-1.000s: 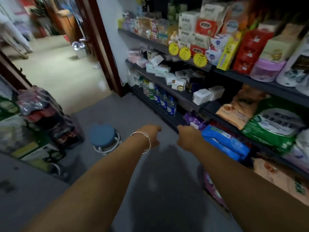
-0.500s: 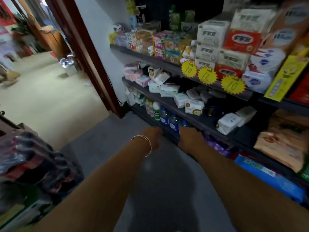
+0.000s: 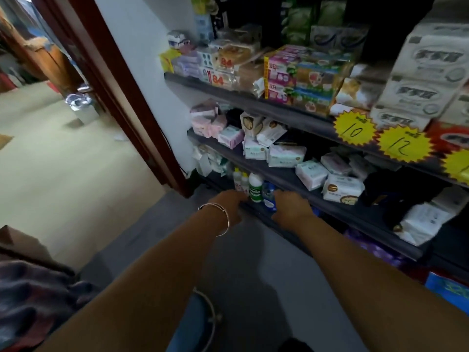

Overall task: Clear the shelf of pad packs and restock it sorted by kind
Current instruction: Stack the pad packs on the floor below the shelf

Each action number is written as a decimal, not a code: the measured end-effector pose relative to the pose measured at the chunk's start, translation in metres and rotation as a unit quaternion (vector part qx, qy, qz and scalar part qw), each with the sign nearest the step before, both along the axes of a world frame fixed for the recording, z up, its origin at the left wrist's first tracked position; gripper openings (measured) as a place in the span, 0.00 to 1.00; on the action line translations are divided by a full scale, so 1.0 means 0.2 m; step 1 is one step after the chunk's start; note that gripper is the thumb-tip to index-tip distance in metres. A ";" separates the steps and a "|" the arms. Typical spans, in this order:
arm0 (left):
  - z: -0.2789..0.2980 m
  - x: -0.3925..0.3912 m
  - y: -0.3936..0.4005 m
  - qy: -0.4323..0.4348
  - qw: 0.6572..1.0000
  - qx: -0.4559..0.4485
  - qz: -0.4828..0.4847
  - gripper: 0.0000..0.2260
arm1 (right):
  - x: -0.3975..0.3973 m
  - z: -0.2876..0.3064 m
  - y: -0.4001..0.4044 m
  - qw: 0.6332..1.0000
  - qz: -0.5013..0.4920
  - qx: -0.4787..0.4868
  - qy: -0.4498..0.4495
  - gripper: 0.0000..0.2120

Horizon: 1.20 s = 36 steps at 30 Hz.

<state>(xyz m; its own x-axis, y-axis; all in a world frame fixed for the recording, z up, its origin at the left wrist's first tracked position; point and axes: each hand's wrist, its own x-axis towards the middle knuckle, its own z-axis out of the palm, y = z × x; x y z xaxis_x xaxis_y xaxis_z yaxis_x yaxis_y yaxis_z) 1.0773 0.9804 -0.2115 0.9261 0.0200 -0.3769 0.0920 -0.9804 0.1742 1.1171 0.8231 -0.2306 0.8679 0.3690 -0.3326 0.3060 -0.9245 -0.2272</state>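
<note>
Both arms reach toward the centre of the frame. The left hand (image 3: 229, 207), a bangle (image 3: 220, 219) on its wrist, and the right hand (image 3: 291, 209) hover empty before the bottles (image 3: 255, 190); fingers curl away, so I cannot tell their grip. Pad packs (image 3: 286, 155) lie jumbled on the middle shelf (image 3: 330, 207), centre right, above the hands.

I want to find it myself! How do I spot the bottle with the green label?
Find the dark metal shelving right of the red-brown door frame, then go to its low tier, just past the two bare hands. A row of small bottles stands there; the white plastic bottle with the green label is between pale yellow-capped bottles and blue ones. Only it wears green.
</note>
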 end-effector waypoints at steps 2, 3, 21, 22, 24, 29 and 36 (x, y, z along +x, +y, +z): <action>-0.03 0.14 0.12 0.018 1.000 0.009 -0.013 0.28 | 0.08 -0.05 0.11 1.000 -0.005 -0.007 0.000 0.18; -0.05 0.22 0.17 0.029 0.999 0.013 -0.020 0.28 | 0.13 -0.07 0.16 1.000 -0.006 -0.014 0.004 0.19; -0.41 1.45 1.01 0.026 0.999 -0.038 -0.025 0.26 | 1.32 -0.42 1.03 0.998 -0.060 0.030 0.022 0.20; -0.44 1.53 1.05 0.027 0.998 -0.056 -0.013 0.25 | 1.38 -0.44 1.07 0.997 -0.072 0.035 0.018 0.18; -0.52 1.67 1.16 0.020 0.997 -0.081 -0.009 0.22 | 1.51 -0.49 1.17 0.994 -0.098 0.042 0.006 0.17; -0.75 2.04 1.43 -0.014 0.992 -0.108 -0.056 0.25 | 1.80 -0.71 1.48 0.975 -0.203 0.092 0.018 0.21; -1.05 2.45 1.56 -0.103 0.980 -0.150 -0.081 0.23 | 2.11 -0.96 1.68 0.940 -0.314 0.134 -0.032 0.24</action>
<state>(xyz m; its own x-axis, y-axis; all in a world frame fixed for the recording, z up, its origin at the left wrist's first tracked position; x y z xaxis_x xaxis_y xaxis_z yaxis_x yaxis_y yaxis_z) 1.5665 1.2924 -0.4211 0.9650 -0.2170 -0.1473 -0.1288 -0.8813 0.4547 1.5383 1.1597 -0.4233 0.9576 -0.1586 -0.2404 -0.2588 -0.8400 -0.4769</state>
